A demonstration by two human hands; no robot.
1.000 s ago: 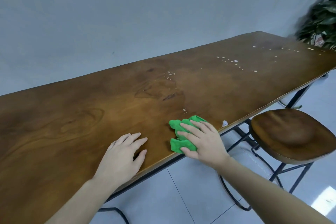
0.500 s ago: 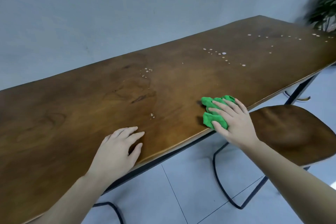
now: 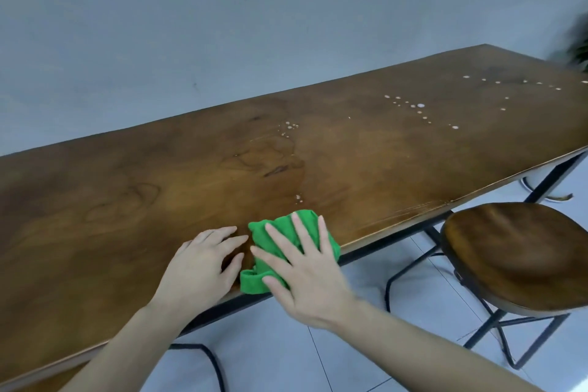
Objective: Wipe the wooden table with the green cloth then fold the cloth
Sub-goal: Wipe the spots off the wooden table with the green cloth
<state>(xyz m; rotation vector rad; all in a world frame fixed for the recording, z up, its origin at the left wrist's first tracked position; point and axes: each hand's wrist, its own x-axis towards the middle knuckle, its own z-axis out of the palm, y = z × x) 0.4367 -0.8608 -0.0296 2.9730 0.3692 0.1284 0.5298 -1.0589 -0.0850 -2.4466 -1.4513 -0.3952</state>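
A long brown wooden table with a dark metal frame runs from the lower left to the upper right, set against a plain grey-blue wall. At the table's near edge lies a crumpled bright green cloth, bunched into folds, with one rolled end hanging right at the edge.

The right hand lies flat on top of the green cloth, palm down, fingers spread wide and pointing away from the person. The cloth shows between and beyond the fingers and sticks out under the thumb side; the hand presses on it and does not pinch it. The heel of this hand and the wrist reach out past the table's edge, over the floor.

The left hand rests palm down on the bare wood just to the left of the cloth, fingers loosely spread and slightly curled. Its fingertips lie very close to the cloth's left side; whether they touch it cannot be told. It holds nothing.

Small pale droplets dot the tabletop well beyond the cloth, in scattered groups toward the far right, with a smaller cluster near the middle and a tiny spot just past the cloth.

To the right, beside the table, stands a round brown wooden stool on dark metal legs, on a pale tiled floor. A blurred green plant shows at the right edge.
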